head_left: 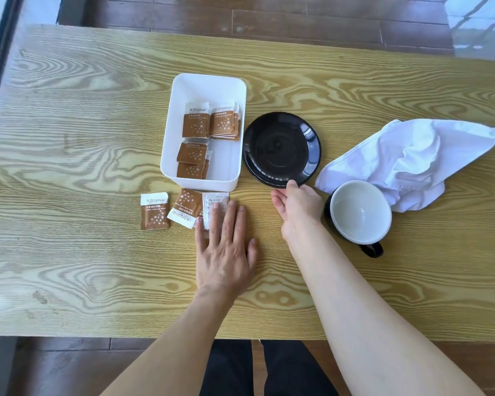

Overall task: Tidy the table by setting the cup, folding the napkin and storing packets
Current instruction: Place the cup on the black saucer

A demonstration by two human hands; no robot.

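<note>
Outside, three packets [183, 208]; one cup [360, 212].

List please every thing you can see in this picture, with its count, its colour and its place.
table: one, light wood grain, under everything
box: one, white, open, centre of the table
packets in the box: several, exact count unclear since they overlap, brown and white
packets on the table: three in view, brown and white, in front of the box
saucer: one, black, right of the box
cup: one, black outside and white inside, empty, right of the right hand
napkin: one, white, crumpled, behind the cup
left hand: flat, fingers on the rightmost loose packet
right hand: thumb on the saucer's near edge
</note>
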